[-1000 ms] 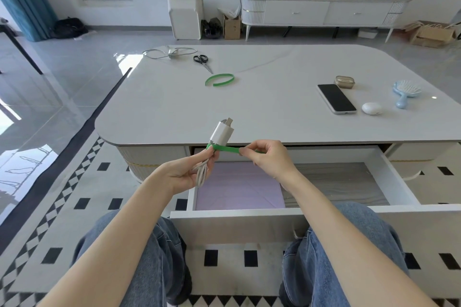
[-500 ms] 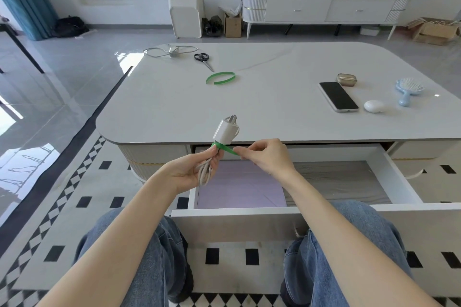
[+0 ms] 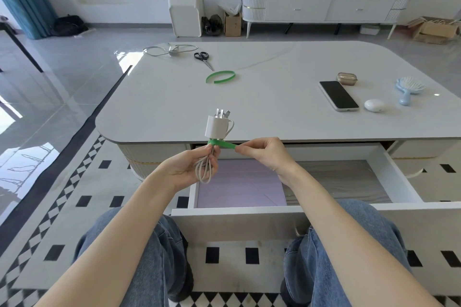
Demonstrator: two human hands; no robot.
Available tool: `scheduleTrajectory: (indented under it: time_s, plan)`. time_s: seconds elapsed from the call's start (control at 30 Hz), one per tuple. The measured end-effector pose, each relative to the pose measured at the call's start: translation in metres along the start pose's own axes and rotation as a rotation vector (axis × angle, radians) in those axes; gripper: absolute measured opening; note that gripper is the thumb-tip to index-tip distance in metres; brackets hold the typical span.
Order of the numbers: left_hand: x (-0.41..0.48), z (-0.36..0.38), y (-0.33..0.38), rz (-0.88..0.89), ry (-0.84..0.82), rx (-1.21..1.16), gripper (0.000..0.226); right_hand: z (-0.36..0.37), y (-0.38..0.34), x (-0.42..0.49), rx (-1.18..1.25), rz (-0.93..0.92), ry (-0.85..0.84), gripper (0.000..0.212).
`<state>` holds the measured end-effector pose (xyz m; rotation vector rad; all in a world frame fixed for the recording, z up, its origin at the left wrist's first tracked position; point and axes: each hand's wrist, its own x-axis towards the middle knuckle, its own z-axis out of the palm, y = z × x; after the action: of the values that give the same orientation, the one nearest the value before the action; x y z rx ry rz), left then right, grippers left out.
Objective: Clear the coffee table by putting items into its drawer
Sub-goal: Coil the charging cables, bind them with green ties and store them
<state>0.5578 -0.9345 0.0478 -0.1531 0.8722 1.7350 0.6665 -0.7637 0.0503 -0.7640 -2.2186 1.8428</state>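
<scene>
A white charger plug (image 3: 216,127) with its coiled white cable (image 3: 205,169) is held upright over the open drawer (image 3: 389,172) of the white coffee table (image 3: 262,107). My left hand (image 3: 185,169) grips the bundled cable just below the plug. A green strap (image 3: 220,144) is wrapped round the cable under the plug, and my right hand (image 3: 262,154) pinches its free end, pulled out to the right. A lilac sheet (image 3: 239,187) lies in the left part of the drawer.
On the table lie a second green strap (image 3: 220,77), black scissors (image 3: 203,58), another charger with loose cable (image 3: 169,49), a black phone (image 3: 338,95), a small brown case (image 3: 346,78), a white earbud case (image 3: 374,105) and a blue hairbrush (image 3: 407,88). My knees flank the drawer front.
The plug has turned more upright and the green strap now sits tighter round the cable. My right hand still pulls the strap's end to the right.
</scene>
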Motion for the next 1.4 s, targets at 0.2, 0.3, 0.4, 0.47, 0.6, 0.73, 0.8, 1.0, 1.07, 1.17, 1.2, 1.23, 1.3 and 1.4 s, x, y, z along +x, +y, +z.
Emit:
scheduleTrajectory:
  time_s: [0.2,0.3,0.4,0.47,0.6,0.73,0.8,1.0,1.07,1.17,1.2,1.23,1.3,1.4]
  plan:
    - [0.0,0.0,0.0,-0.013,-0.055,0.026,0.02,-0.001,0.002,0.001,0.023,0.047,-0.007,0.011]
    - [0.0,0.0,-0.001,-0.016,-0.111,0.001,0.027,0.001,0.003,0.002,-0.006,0.038,0.009,0.01]
    - [0.001,-0.002,0.0,-0.045,-0.21,-0.018,0.048,0.006,0.004,0.002,-0.032,0.029,0.031,0.008]
    - [0.001,-0.001,-0.002,-0.061,-0.238,-0.018,0.047,0.008,0.004,0.003,-0.038,0.029,0.06,0.009]
    - [0.0,0.002,-0.002,-0.064,-0.249,-0.043,0.043,0.009,0.005,0.005,-0.066,0.031,0.103,0.01]
    - [0.0,0.003,-0.003,-0.039,-0.25,-0.096,0.059,0.008,0.004,0.005,-0.09,0.029,0.135,0.013]
    - [0.001,0.004,-0.004,-0.014,-0.247,-0.074,0.051,0.007,0.004,0.004,-0.089,0.033,0.129,0.014]
    - [0.001,0.009,-0.009,0.076,-0.218,0.081,0.024,0.008,0.002,0.003,-0.015,0.066,0.084,0.011]
    - [0.0,0.013,-0.01,0.1,-0.166,0.114,0.013,0.009,0.0,0.001,0.027,0.067,0.059,0.01]
    - [0.0,0.015,-0.011,0.116,-0.147,0.109,0.013,0.011,-0.003,-0.003,0.069,0.092,0.027,0.017]
    - [0.0,0.015,-0.011,0.123,-0.142,0.115,0.012,0.012,-0.004,-0.003,0.079,0.106,0.017,0.021]
    - [0.0,0.015,-0.012,0.129,-0.14,0.127,0.012,0.012,-0.005,-0.004,0.086,0.12,0.009,0.024]
    - [-0.001,0.016,-0.012,0.136,-0.131,0.157,0.012,0.013,-0.004,-0.004,0.093,0.14,-0.004,0.025]
    - [-0.002,0.016,-0.013,0.129,-0.126,0.176,0.013,0.014,-0.004,-0.005,0.101,0.143,-0.028,0.024]
